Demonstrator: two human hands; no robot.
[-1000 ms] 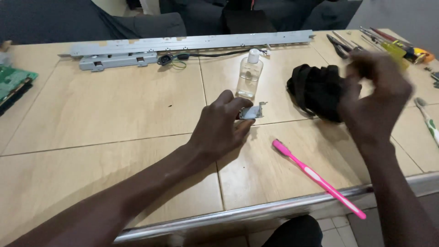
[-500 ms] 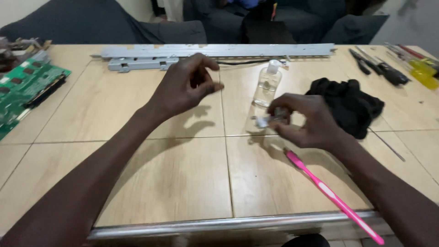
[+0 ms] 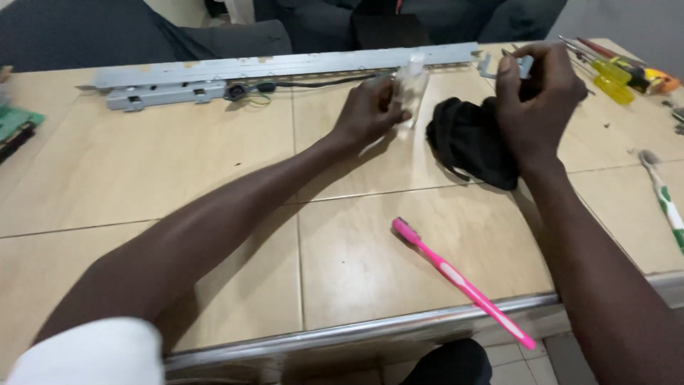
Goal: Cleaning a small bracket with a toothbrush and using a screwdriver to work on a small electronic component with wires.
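My left hand (image 3: 369, 113) reaches across the table and grips a small clear plastic bottle (image 3: 413, 84), which stands near the long metal rail (image 3: 285, 66). My right hand (image 3: 538, 107) is raised above a crumpled black cloth (image 3: 467, 139), its fingertips pinched on a small grey piece (image 3: 525, 65); most of that piece is hidden by the fingers. A pink toothbrush (image 3: 456, 278) lies on the wooden table (image 3: 178, 178) near the front edge, apart from both hands.
Screwdrivers with yellow and red handles (image 3: 616, 70) lie at the far right. A green and white toothbrush (image 3: 666, 199) lies at the right edge. A green circuit board (image 3: 14, 122) sits at the far left. A black cable (image 3: 313, 83) runs along the rail.
My left hand has come down from mid-air and closed on the clear bottle. My right hand has lifted off the table with the small grey piece and moved right, above the black cloth.
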